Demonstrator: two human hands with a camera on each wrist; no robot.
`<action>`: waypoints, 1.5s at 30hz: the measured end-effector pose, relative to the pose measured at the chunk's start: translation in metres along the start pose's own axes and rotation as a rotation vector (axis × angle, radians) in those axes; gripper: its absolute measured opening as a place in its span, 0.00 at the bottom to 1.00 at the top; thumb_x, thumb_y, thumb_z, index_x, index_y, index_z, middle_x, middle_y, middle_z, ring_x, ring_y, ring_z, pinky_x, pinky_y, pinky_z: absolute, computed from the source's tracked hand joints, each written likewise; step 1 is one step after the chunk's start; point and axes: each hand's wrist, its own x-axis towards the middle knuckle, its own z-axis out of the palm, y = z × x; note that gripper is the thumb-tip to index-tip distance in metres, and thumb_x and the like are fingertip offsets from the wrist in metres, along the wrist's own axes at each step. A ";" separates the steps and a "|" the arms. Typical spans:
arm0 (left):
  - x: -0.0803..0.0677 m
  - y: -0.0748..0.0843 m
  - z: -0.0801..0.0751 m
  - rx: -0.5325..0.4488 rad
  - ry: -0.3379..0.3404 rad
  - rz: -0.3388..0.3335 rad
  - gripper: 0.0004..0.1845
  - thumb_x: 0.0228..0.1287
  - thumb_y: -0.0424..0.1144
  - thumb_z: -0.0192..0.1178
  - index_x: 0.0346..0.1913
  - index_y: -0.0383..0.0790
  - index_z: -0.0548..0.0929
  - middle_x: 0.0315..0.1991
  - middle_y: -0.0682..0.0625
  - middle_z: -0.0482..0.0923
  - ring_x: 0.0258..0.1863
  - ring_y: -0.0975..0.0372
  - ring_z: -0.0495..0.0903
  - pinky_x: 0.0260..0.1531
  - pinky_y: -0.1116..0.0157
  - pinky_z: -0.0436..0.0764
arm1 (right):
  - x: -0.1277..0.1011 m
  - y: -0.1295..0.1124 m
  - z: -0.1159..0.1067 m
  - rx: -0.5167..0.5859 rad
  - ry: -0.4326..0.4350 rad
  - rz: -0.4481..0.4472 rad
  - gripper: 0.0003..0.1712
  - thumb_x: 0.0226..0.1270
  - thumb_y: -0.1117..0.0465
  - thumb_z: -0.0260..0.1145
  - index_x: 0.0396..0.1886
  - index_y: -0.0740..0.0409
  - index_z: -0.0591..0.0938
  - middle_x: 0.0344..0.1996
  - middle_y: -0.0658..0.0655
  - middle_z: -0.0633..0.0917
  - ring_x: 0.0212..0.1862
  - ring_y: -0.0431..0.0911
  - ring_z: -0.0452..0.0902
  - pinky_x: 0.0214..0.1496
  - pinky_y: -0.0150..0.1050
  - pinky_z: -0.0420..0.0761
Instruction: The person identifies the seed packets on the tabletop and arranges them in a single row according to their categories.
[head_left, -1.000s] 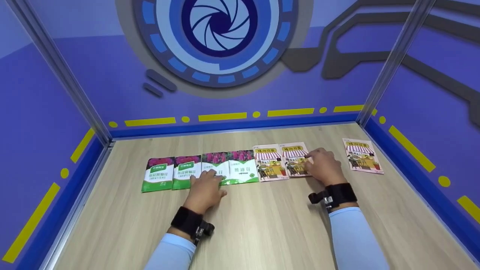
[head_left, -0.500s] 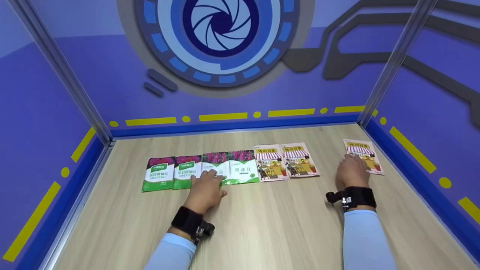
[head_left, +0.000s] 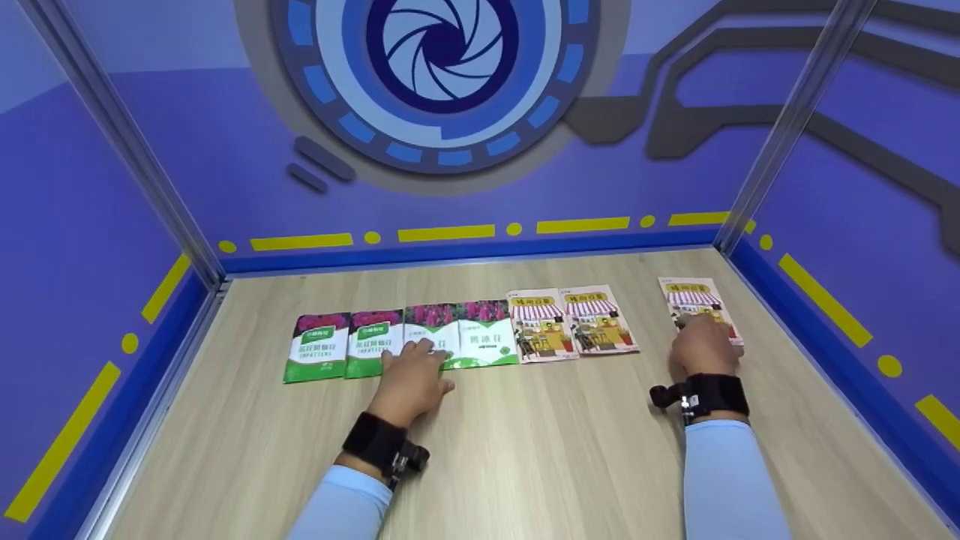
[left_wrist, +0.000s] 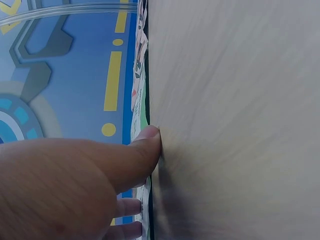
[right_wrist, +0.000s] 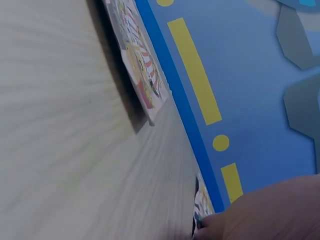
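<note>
A row of flat packets lies on the wooden table. Its left part is green-and-white flower seed packets (head_left: pixel 486 341) with photos of pink blooms. Two pink packets (head_left: pixel 600 322) printed with a striped-awning stall continue the row. My left hand (head_left: pixel 409 382) rests at the row's lower edge, fingers spread over the middle green packets; its thumb (left_wrist: pixel 147 140) touches the table. Farther right, my right hand (head_left: pixel 705 346) holds the lower part of another pink packet (head_left: pixel 686 296), thumb at the left, fingers towards the right edge. The right wrist view shows only part of that hand (right_wrist: pixel 275 212).
The wood-grain table (head_left: pixel 525 465) is bounded by a blue back wall (head_left: pixel 465 202) with yellow dashes and side walls with metal corner posts (head_left: pixel 791 127). A gap separates the lone pink packet from the row.
My right hand has left the second pink packet in the row and moved right to the lone pink packet. That packet has shifted left. My left hand has stayed put.
</note>
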 end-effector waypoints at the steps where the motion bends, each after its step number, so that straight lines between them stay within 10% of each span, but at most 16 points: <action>1: 0.000 0.000 0.000 0.000 -0.002 -0.001 0.31 0.78 0.54 0.74 0.76 0.44 0.85 0.81 0.39 0.77 0.82 0.40 0.73 0.79 0.25 0.67 | 0.000 0.001 0.001 -0.003 -0.001 -0.030 0.34 0.79 0.71 0.54 0.83 0.67 0.74 0.77 0.81 0.73 0.76 0.80 0.67 0.70 0.88 0.65; 22: 0.001 -0.001 0.001 -0.012 -0.019 0.005 0.32 0.79 0.54 0.72 0.77 0.42 0.84 0.82 0.38 0.76 0.83 0.39 0.71 0.80 0.24 0.65 | -0.003 -0.020 0.003 -0.064 -0.099 -0.211 0.32 0.79 0.67 0.60 0.80 0.54 0.82 0.73 0.77 0.82 0.70 0.79 0.73 0.64 0.88 0.71; 30: 0.001 -0.002 0.001 -0.007 -0.015 0.016 0.31 0.79 0.54 0.72 0.77 0.43 0.84 0.81 0.38 0.76 0.82 0.39 0.72 0.79 0.23 0.66 | -0.005 -0.019 0.002 -0.057 -0.154 -0.234 0.31 0.84 0.62 0.57 0.83 0.52 0.79 0.85 0.73 0.71 0.84 0.80 0.62 0.69 1.01 0.43; 37: 0.000 -0.002 0.003 -0.002 -0.014 0.017 0.31 0.79 0.53 0.73 0.76 0.42 0.85 0.80 0.38 0.78 0.80 0.39 0.74 0.78 0.24 0.68 | -0.008 -0.020 0.001 -0.057 -0.178 -0.238 0.23 0.84 0.60 0.60 0.73 0.56 0.85 0.73 0.73 0.83 0.74 0.79 0.77 0.69 0.99 0.55; 45: -0.001 0.000 0.002 0.010 0.012 0.021 0.30 0.78 0.52 0.74 0.75 0.43 0.86 0.78 0.38 0.79 0.79 0.40 0.75 0.76 0.26 0.70 | -0.007 -0.023 0.002 -0.083 -0.159 -0.234 0.28 0.86 0.57 0.63 0.80 0.52 0.81 0.79 0.74 0.78 0.78 0.80 0.72 0.70 0.96 0.60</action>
